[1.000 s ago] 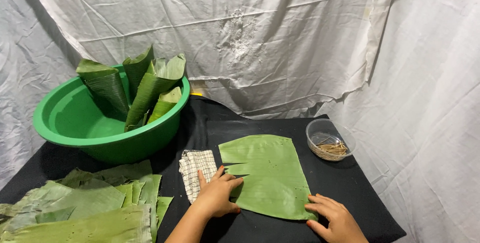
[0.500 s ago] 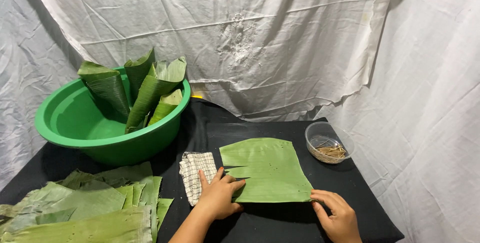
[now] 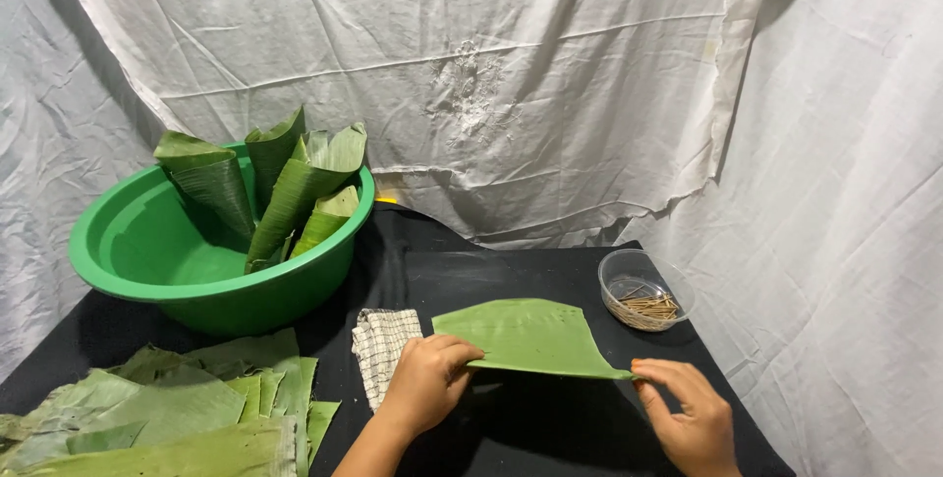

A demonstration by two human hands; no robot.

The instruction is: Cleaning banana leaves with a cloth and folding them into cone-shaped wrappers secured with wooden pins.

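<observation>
A green banana leaf piece (image 3: 530, 336) is lifted off the black table (image 3: 530, 433), its near edge raised. My left hand (image 3: 430, 381) grips the leaf's near left corner. My right hand (image 3: 688, 413) pinches the near right corner. A checked cloth (image 3: 378, 339) lies just left of my left hand.
A green basin (image 3: 138, 251) at the back left holds several rolled leaf cones (image 3: 295, 197). A stack of flat leaves (image 3: 167, 418) lies at the front left. A small clear bowl (image 3: 643, 285) of thin sticks stands at the right. White sheets hang behind and at both sides.
The leaf lay flat under both hands; its near edge has since been lifted off the table. Both hands now grip its near corners.
</observation>
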